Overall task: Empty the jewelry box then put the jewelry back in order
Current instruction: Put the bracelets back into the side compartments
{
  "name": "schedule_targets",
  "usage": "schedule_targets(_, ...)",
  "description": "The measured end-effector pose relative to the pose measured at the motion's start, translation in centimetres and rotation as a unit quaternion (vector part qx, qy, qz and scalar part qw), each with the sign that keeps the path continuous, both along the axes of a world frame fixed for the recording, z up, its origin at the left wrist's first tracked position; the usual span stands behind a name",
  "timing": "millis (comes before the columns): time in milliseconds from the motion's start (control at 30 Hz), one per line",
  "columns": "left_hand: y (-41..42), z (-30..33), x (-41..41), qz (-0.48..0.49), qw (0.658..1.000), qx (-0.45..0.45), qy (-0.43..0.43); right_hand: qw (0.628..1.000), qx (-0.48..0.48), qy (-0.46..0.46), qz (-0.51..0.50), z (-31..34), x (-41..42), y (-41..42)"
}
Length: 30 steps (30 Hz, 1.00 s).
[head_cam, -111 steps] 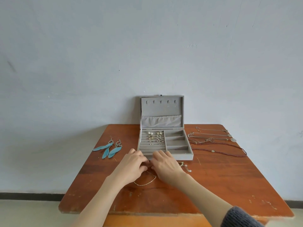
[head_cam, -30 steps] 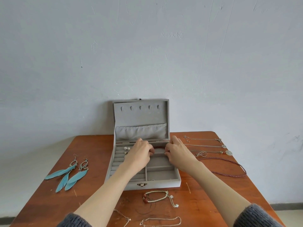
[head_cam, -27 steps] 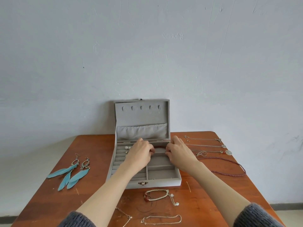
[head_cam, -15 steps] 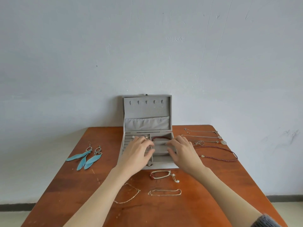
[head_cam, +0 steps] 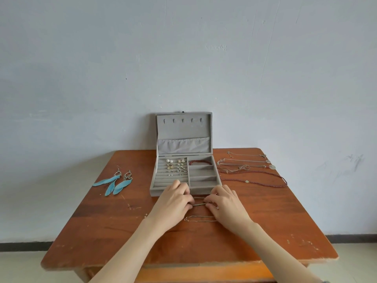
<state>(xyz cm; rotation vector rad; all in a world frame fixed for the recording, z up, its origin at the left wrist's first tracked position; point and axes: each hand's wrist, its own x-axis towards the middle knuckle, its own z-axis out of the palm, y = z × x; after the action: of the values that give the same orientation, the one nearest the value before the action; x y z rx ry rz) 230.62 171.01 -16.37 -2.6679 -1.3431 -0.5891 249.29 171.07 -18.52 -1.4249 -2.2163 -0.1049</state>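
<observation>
Both hands picked up a bracelet in front of the open jewelry box.

From the head camera, the left hand (head_cam: pixel 173 203) and right hand (head_cam: pixel 225 203) each pinched one end of a thin bracelet (head_cam: pixel 199 204) just before the jewelry box (head_cam: pixel 184 176), probably to keep it taut and untangled for an empty compartment. Its long axis ran left to right, parallel to the box front. A red bracelet (head_cam: pixel 200 162) already lay in the rear right compartment; necklaces (head_cam: pixel 253 172) and feather earrings (head_cam: pixel 114 181) waited on the table (head_cam: pixel 275 221).

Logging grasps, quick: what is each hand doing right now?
Left hand: pinching one end of the silver bracelet.
Right hand: pinching its other end.
</observation>
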Motion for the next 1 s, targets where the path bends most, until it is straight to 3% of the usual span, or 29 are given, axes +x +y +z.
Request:
schedule_targets(200,0.0,0.1,0.1,-0.002,0.999,-0.034,-0.022,0.999,-0.019,-0.019,0.044,0.1,0.1,0.5)
schedule_targets(267,0.2,0.7,0.3,0.02,0.991,-0.086,-0.103,0.992,-0.094,0.071,0.035,0.8,0.1,0.4)
schedule_targets(333,0.6,1.5,0.6,0.05,0.965,-0.161,-0.202,0.96,-0.172,0.218,0.018,2.2,0.0,0.3)
schedule_targets(400,1.3,2.2,1.2,0.072,0.942,-0.198,-0.263,0.927,-0.191,0.322,0.0,3.1,-0.2,0.8)
schedule_targets(567,3.8,3.5,2.3,0.118,0.912,-0.202,-0.337,0.876,-0.234,0.422,-0.031,4.8,-0.1,3.2)
schedule_targets(833,9.0,3.7,2.9,0.167,0.904,-0.189,-0.345,0.909,-0.222,0.348,-0.063,6.6,-0.1,9.2)
schedule_targets(1000,11.4,2.1,3.0,0.171,0.931,-0.186,-0.262,0.948,-0.213,0.22,-0.083,5.0,-0.1,11.7)
